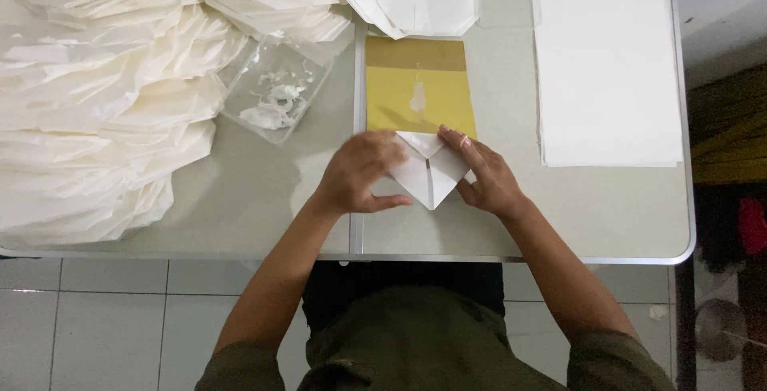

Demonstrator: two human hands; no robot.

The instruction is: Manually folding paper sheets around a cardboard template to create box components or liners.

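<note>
Fold | left hand (359,174) and right hand (487,177) press, fingers flat, the white pointed folded paper (431,174) at frame centre | seemingly gripping nothing | keep creases symmetric about the centre seam

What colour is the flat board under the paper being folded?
The board is mustard yellow with a browner band along its far edge, seen in the head view.

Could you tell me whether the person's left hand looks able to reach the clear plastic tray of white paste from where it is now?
Probably yes: the left hand rests on the folded white paper, and only bare table lies between it and the plastic tray.
</note>
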